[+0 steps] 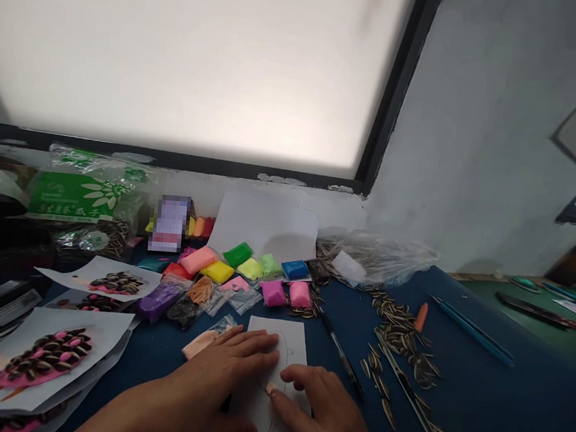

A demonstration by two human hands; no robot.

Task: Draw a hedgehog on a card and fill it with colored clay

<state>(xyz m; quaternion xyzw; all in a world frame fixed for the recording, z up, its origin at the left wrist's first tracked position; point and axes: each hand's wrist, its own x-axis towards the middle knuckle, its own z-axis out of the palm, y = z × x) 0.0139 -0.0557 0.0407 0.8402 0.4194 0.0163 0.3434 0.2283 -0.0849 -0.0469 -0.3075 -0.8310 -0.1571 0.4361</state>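
A white sheet of paper (299, 338) with a thin drawn outline lies on the blue table in front of me. My left hand (222, 376) rests flat over its left side, fingers stretched out. Low over the sheet is my right hand (324, 406), thumb and index finger apart, the thumb tip touching the drawing. A small pale patch shows at that tip; I cannot tell whether it is clay or the nail. Just beyond my left hand sits an opened packet of peach clay (197, 344). A black pen (340, 351) lies right of the paper.
Colourful clay packets (217, 271) crowd the back. Sunflower seeds (394, 322) are scattered at right, near tweezers (410, 399), an orange clay stick (421, 317) and a blue pen-like tool (477, 331). Finished seed-and-clay pictures (56, 358) pile up at left. A green seed bag (82, 195) stands behind.
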